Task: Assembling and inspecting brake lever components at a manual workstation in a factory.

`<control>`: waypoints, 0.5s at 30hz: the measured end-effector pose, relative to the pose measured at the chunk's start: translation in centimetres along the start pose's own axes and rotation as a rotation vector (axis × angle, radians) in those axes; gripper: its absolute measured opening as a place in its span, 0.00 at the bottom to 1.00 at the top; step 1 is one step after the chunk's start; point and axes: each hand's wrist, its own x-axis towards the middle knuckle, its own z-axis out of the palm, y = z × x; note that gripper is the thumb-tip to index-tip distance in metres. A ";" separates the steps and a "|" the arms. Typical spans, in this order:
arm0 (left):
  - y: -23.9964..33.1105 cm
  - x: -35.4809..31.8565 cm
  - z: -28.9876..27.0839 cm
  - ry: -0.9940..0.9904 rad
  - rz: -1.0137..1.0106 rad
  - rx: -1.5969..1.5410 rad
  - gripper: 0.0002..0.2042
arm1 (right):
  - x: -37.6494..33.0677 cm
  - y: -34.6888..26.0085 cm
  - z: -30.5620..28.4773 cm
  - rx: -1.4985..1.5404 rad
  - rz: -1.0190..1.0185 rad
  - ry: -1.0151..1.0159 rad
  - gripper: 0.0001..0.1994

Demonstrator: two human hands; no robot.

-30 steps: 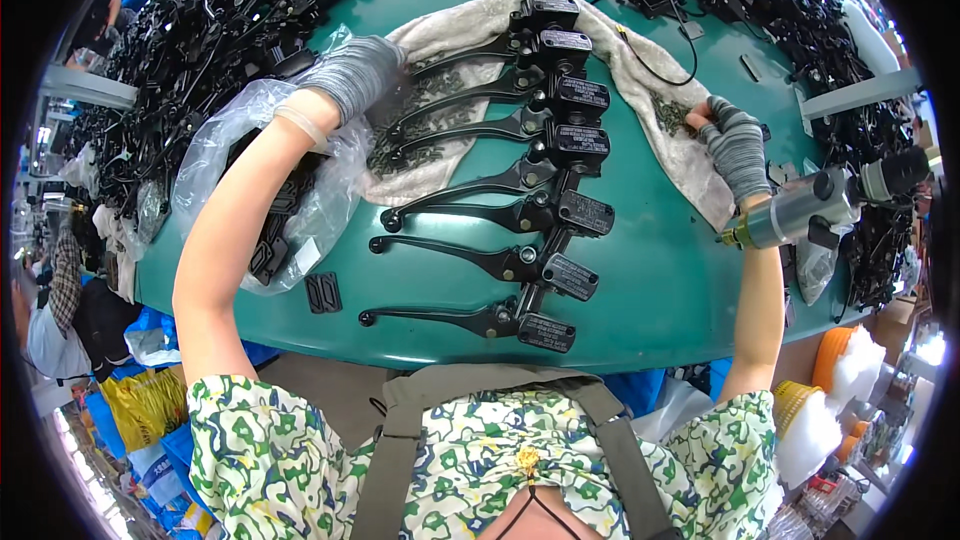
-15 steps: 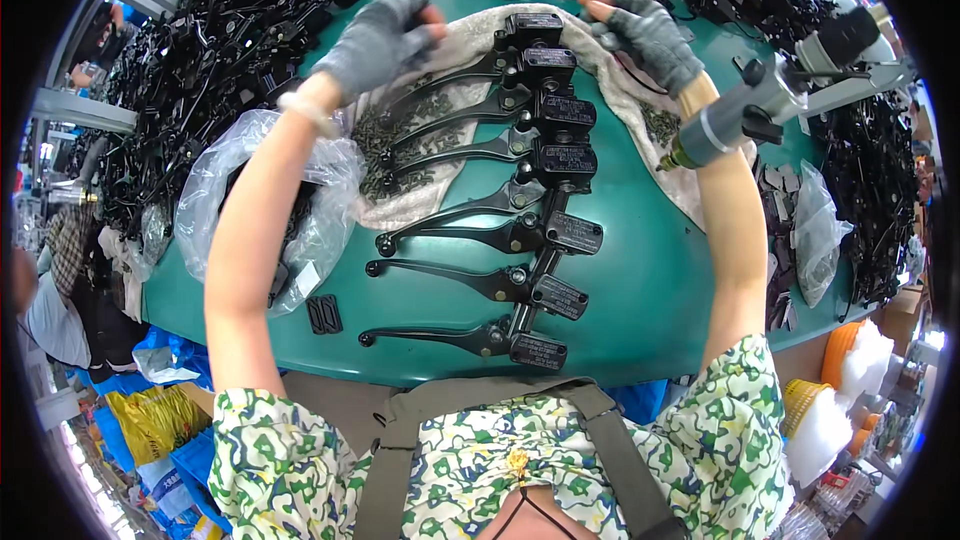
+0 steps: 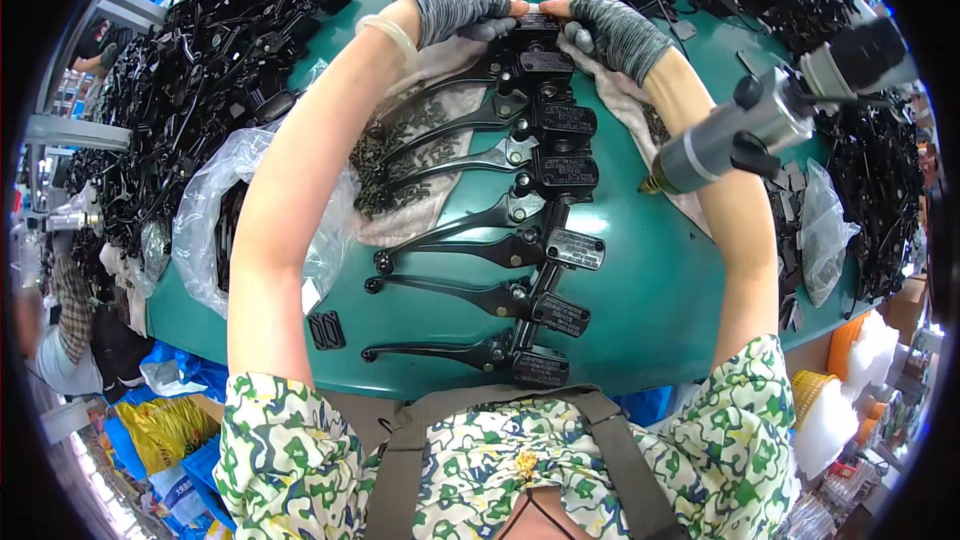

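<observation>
Black cast metal is everywhere on this green worktable (image 3: 650, 280). At nine o'clock a heap of loose brake levers (image 3: 190, 80) covers the table's left end, and just inside it a clear plastic bag (image 3: 215, 210) lies crumpled with more black parts in it. A small black bracket (image 3: 325, 328) sits alone at seven o'clock.

Down the middle runs a column of brake lever assemblies (image 3: 500, 240), blades pointing left, square reservoir bodies stacked at the right, the upper ones lying on a pale cloth (image 3: 400, 220) strewn with small dark screws.

At twelve o'clock both hands, in grey fingerless gloves, meet on the top assembly (image 3: 535, 32). The left hand (image 3: 455, 5) presses its fingertips on the body's left edge and the right hand (image 3: 615, 32) on its right edge, so it is pinched between them; whether the fingers curl under, I cannot tell.

It should handle as rigid, fairly heavy and hard to damage, though the long blade will swing it off balance; the blocky reservoir end is the sure hold.

Each reservoir lid carries a small rectangular plate of pale lettering.

At two o'clock a grey, cylindrical power screwdriver (image 3: 745, 130) hangs above the right forearm, with more black parts (image 3: 880, 180) heaped at three o'clock.
</observation>
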 end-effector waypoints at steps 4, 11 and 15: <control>0.4 0.4 -0.2 -0.102 -0.074 0.067 0.14 | -1.0 -0.7 0.1 -0.072 -0.018 -0.081 0.12; -0.1 -0.8 2.0 0.053 -0.046 0.022 0.10 | -0.6 -0.1 -0.3 -0.023 -0.026 -0.097 0.09; -0.6 -2.0 1.9 0.085 -0.037 -0.038 0.11 | -0.7 0.2 0.6 -0.224 -0.167 0.014 0.08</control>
